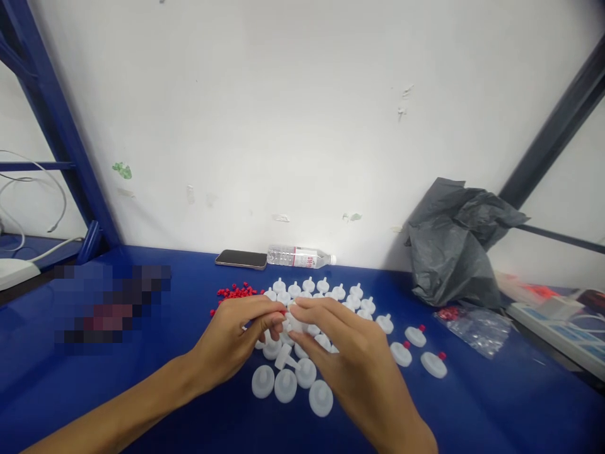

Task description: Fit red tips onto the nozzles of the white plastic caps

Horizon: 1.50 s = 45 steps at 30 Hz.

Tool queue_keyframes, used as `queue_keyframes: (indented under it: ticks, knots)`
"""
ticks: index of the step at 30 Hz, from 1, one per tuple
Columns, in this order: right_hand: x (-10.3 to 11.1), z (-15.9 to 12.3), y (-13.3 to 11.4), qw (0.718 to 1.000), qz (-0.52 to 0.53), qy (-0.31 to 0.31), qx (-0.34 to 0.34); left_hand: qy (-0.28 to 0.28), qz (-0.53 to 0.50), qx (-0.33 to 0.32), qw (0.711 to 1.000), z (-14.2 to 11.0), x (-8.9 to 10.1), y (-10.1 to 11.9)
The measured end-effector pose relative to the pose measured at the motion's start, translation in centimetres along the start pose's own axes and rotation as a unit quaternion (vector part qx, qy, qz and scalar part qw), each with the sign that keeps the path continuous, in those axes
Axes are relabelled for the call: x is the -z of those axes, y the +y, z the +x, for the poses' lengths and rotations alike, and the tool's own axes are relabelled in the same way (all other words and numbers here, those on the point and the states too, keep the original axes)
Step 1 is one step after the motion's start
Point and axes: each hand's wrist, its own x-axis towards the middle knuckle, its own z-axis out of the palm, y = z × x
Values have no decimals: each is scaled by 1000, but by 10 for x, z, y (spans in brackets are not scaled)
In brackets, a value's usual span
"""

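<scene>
Over the middle of the blue table, my left hand [236,331] and my right hand [352,340] meet fingertip to fingertip. Between my right thumb and fingers is a white nozzle lid [296,320], partly covered by them. My left thumb and forefinger pinch a small red cap, mostly hidden, against the lid's side. Below and behind my hands stand many white nozzle lids [321,398], spouts up. A pile of loose red caps [239,291] lies just beyond my left hand. To the right lie several lids with red caps on their spouts [433,364].
A phone [241,259] and a clear plastic bottle [300,257] lie along the wall. At the right are a crumpled grey plastic bag [454,246], a clear bag with red caps [477,328] and a power strip [558,334]. Blue frame posts [70,126] rise at the left.
</scene>
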Motion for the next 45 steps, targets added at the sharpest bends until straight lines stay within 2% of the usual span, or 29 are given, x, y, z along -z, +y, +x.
queue_keyframes:
  ticks: [4,8,10,12,14,16,19,23,26,30,34,36,40,45]
  knots:
    - [8,3,3,998,-46,-33,-37,3,63,-17,998,10,13,-4]
    - [26,5,11,993,-95,19,-70,53,170,0,984,16,37,-18]
    - [40,3,18,989,-111,45,-88,59,222,20,973,18,51,-32]
    - [58,-4,27,983,-128,36,-123,51,277,45,958,19,64,-46]
    - [76,-13,38,970,-160,-16,-181,-2,332,99,938,19,76,-57]
    - [94,-25,49,956,-171,-59,-231,-57,386,164,906,18,86,-63]
    - [115,-41,65,949,-142,-88,-266,-131,418,233,868,14,94,-65]
    - [131,-56,80,938,-120,-103,-308,-191,395,269,858,8,97,-66]
    - [133,-64,88,920,-92,-158,-347,-197,382,281,858,8,95,-65]
    - [127,-70,98,879,0,-251,-406,-200,376,287,858,9,94,-59]
    - [123,-71,103,849,38,-254,-461,-208,372,282,860,8,95,-59]
    - [124,-69,102,852,13,-239,-466,-217,362,285,860,8,96,-60]
    - [126,-63,97,872,-55,-233,-427,-242,349,290,858,6,97,-64]
    - [110,-54,96,873,-55,-252,-414,-237,368,273,857,4,96,-66]
